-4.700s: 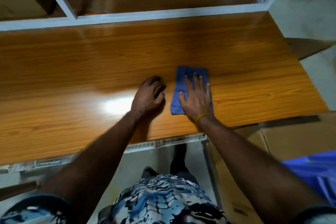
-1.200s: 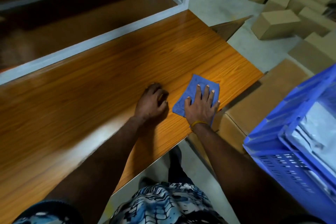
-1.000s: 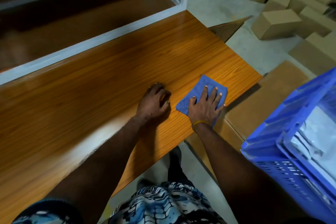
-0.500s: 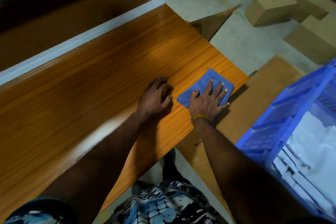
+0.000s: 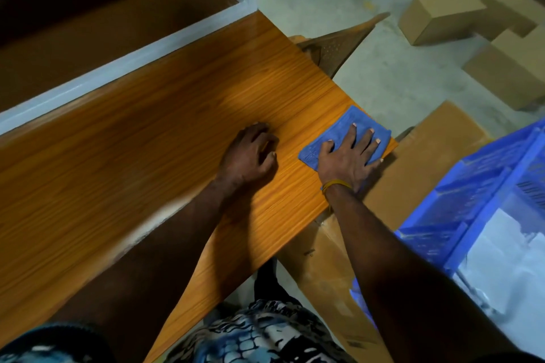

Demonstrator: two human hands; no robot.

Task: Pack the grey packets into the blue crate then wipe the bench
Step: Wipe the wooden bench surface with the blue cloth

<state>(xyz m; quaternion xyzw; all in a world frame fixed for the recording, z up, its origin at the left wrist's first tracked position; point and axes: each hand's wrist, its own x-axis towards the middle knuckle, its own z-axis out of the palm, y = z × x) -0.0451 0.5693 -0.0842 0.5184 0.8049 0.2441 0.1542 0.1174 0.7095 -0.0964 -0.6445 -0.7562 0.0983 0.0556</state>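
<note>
My right hand lies flat with spread fingers on a folded blue cloth, pressing it onto the wooden bench at its right end, close to the corner. My left hand rests on the bench just left of the cloth, fingers curled, holding nothing. The blue crate stands off the bench at the lower right, with grey packets lying inside it.
A flat brown cardboard box lies under the bench's right end beside the crate. Several cardboard boxes sit on the concrete floor at the upper right. A white metal frame runs along the bench's far edge.
My right hand has slid the cloth rightward along the bench to its right end. The left hand stays planted. My view has swung right, bringing the crate and packets into sight.
</note>
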